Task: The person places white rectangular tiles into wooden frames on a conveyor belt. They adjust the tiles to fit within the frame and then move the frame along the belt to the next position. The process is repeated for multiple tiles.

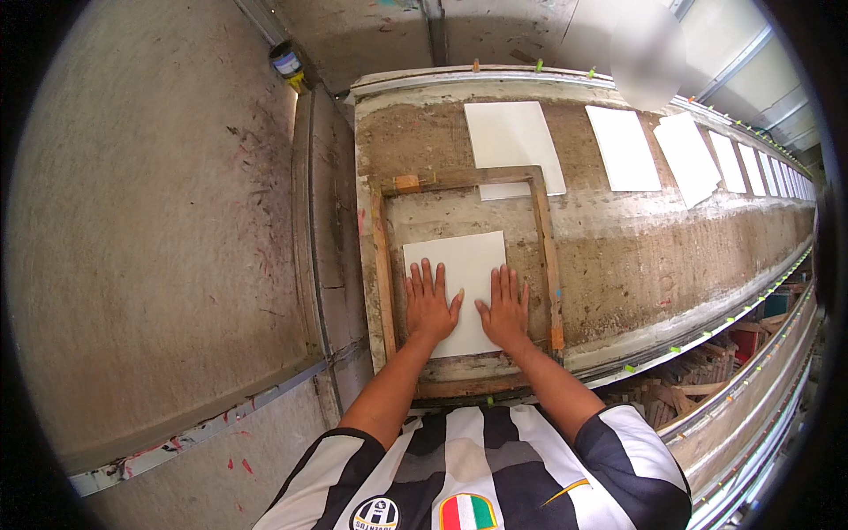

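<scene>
A white sheet (pixel 455 252) lies within a wooden frame (pixel 381 265) at the near left end of a long worn table. My left hand (pixel 430 307) rests flat on the sheet's left side, fingers stretched out and pointing away from me. On its right edge my right hand (pixel 505 311) lies flat too, with the fingers spread and some reaching past the edge. Neither hand grips anything. Orange-brown tape marks the frame at its far left and near right corners. A second white sheet (pixel 515 137) lies beyond, partly under or behind the frame's far right corner.
Several more white sheets (pixel 623 150) lie in a row along the table (pixel 618 256) to the right. Small green clips (pixel 630 368) dot its edges. Below the near edge, wooden frames (pixel 702 375) are stacked. A dark can (pixel 284 62) stands at the far left beside a stained wall panel (pixel 159 221).
</scene>
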